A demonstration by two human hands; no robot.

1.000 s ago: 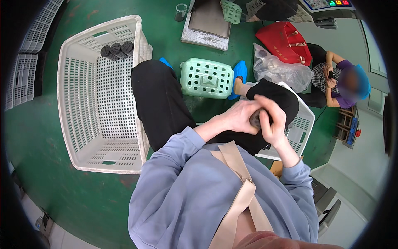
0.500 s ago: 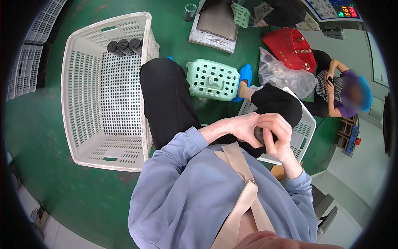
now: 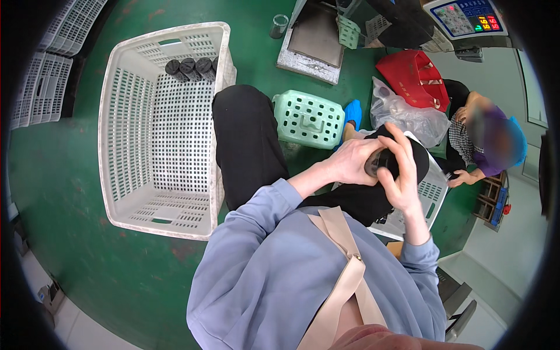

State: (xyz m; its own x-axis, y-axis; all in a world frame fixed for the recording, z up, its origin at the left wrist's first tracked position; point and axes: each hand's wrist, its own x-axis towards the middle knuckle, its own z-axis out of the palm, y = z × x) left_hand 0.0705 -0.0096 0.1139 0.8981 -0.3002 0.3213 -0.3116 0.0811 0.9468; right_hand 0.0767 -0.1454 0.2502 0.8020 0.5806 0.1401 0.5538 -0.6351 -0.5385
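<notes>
Both hands meet above my right thigh, around a small dark round jar [image 3: 373,164] seen nearly end-on. My left hand [image 3: 350,163] is closed round its left side. On the other side, my right hand [image 3: 406,174] curves in a wide C, its fingertips by the upper rim and its thumb by the lower rim. Much of the jar is hidden by fingers, so its contents cannot be made out. Several dark cylindrical jars [image 3: 189,69] stand in the far right corner of a large white crate [image 3: 105,146] to my left.
A green slotted plastic stool [image 3: 311,121] stands ahead. Beyond it are a metal-topped scale [image 3: 315,44] with a lit display [image 3: 464,18] and a clear glass [image 3: 279,26]. A red bag [image 3: 415,79], plastic bag [image 3: 408,116] and seated person [image 3: 496,137] are right; another white crate [image 3: 430,195] sits under my hands.
My right fingers have spread wider round the jar, and both hands are slightly farther forward. The view has shifted a little. The person at right has lowered one hand and leaned forward.
</notes>
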